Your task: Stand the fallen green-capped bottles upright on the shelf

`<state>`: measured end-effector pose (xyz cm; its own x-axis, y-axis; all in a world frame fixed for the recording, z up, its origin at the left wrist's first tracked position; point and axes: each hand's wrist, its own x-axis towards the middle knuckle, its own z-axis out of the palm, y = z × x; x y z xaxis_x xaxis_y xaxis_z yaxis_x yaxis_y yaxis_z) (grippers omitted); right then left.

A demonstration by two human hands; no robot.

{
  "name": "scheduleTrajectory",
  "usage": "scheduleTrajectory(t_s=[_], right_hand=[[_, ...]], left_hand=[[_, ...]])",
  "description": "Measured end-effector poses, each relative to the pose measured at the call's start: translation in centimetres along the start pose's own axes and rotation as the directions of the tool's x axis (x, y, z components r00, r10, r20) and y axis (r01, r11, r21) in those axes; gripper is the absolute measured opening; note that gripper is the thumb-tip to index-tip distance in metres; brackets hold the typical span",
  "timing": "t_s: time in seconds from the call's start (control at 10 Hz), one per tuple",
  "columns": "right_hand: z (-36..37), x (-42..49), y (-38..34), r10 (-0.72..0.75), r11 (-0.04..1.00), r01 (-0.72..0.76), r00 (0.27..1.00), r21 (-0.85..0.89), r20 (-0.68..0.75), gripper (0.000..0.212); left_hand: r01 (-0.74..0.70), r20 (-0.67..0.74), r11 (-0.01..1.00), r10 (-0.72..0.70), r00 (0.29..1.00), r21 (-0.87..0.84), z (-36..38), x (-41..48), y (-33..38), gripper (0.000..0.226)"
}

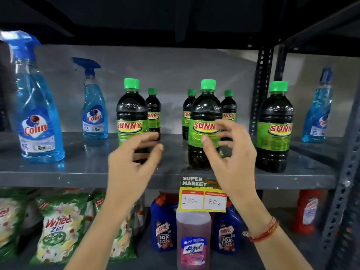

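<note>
Six green-capped bottles stand upright on the shelf: three in front, namely the left bottle, the middle bottle and the right bottle, and three smaller-looking ones behind. No bottle in view lies fallen, so the task appears complete or nearly so. The left hand is in front of the left bottle's lower body, fingers spread and curled, clamped on nothing; whether a fingertip touches the label cannot be told. The right hand is just beside the middle bottle, fingers apart, holding nothing. Each bottle is filled nearly to the neck with dark liquid, so it is judged fairly heavy for its size and stable once set on its base. The plastic wall is likely stiff enough when full but glossy and possibly slippery above the label. Take hold around the labelled mid-body, thumb opposite the fingers, not at the cap. Blue spray bottles stand to the left, well apart, and a price tag hangs from the shelf edge.
</note>
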<state>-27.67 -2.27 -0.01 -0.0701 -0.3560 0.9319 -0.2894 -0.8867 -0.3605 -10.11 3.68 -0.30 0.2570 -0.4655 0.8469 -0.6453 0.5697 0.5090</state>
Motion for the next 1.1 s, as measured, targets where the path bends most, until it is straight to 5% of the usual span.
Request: scheduleTrajectory(t_s=[0.1,0.2,0.3,0.4,0.5,0.7,1.0,1.1], right_hand=[[2.7,-0.4,-2.5,0.014,0.994,-0.031,0.986,0.100,0.166,0.031],[6.3,-0.9,-3.0,0.110,0.984,-0.155,0.917,0.088,0.383,0.047],[9.6,-0.9,-2.6,0.226,0.958,-0.285,0.810,0.027,0.542,0.075],[11.5,-0.1,-2.8,0.272,0.927,-0.372,0.767,0.058,0.581,0.077],[12.2,0.8,-3.1,0.328,0.876,-0.474,0.714,0.083,0.618,0.070],[12.4,1.1,-2.3,0.378,0.822,-0.566,0.629,0.067,0.680,0.068],[11.7,1.0,-2.0,0.369,0.822,-0.565,0.621,0.069,0.692,0.065],[11.1,0.1,-2.3,0.298,0.907,-0.411,0.778,0.090,0.554,0.068]], left_hand=[[0.019,-0.218,0.999,-0.029,0.976,-0.044,-2.6,0.5,-1.5,0.019],[0.146,-0.210,0.989,-0.143,0.967,-0.003,-4.6,1.5,-4.3,0.027],[0.261,0.111,0.960,-0.272,0.956,0.104,-5.9,2.1,-6.5,0.068],[0.243,0.374,0.947,-0.308,0.875,0.211,-6.5,2.9,-7.0,0.096],[0.243,0.509,0.940,-0.334,0.793,0.239,-6.6,3.5,-6.9,0.094],[0.233,0.486,0.943,-0.322,0.812,0.236,-6.5,3.4,-7.2,0.063],[0.258,0.448,0.942,-0.329,0.832,0.213,-6.4,3.1,-6.9,0.047],[0.230,0.440,0.938,-0.327,0.837,0.259,-6.2,2.7,-6.0,0.065]])
